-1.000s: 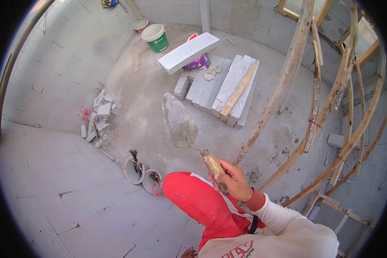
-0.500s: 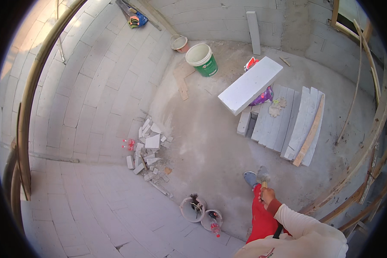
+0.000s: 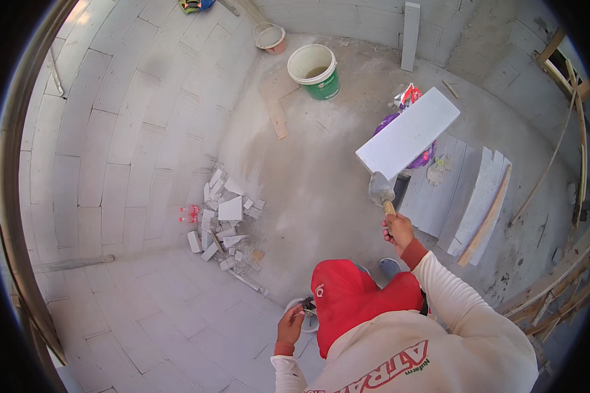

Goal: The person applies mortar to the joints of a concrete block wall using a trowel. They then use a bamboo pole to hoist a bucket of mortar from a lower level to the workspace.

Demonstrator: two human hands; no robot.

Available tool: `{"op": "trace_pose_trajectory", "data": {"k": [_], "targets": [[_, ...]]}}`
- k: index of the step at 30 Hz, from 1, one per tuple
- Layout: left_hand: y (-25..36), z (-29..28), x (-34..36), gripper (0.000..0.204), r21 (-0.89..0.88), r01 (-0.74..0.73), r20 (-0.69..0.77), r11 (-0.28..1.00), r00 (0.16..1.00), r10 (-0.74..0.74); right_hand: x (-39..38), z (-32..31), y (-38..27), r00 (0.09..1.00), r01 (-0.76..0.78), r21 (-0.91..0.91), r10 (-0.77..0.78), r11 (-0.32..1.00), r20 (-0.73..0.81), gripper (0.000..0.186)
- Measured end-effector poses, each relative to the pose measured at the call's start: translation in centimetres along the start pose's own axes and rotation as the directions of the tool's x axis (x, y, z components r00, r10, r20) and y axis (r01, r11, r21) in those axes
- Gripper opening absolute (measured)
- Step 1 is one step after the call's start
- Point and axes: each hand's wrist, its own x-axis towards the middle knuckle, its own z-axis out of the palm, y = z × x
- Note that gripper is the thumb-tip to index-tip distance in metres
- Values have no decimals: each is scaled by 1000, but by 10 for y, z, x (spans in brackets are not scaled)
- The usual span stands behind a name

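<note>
Trowel (image 3: 380, 188) before block (image 3: 408, 133); rubble (image 3: 224, 221) left; bucket (image 3: 315, 71) behind.

green-and-white bucket (image 3: 314, 71) stands on concrete floor (image 3: 308, 190). block rubble pile (image 3: 223, 219) at wall foot. wooden plank (image 3: 484, 219) lies across stacked white blocks (image 3: 439, 196). purple bag (image 3: 406, 128) nearby.

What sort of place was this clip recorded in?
Probably a building site, inside a room under construction: bare block walls, a pile of broken block rubble on the raw floor, a green-and-white bucket, and a trowel in the person's right hand.
</note>
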Motion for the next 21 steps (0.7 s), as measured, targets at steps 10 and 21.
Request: {"op": "trace_pose_trajectory", "data": {"k": [10,21], "targets": [[-15,-153,274,38,271,559,175,784,772,-611,177,181,-108,994,28,22,-25,999,-106,22],[457,-181,747,36,317,-224,169,922,969,177,423,381,-309,994,83,162,-70,983,-89,25]]}}
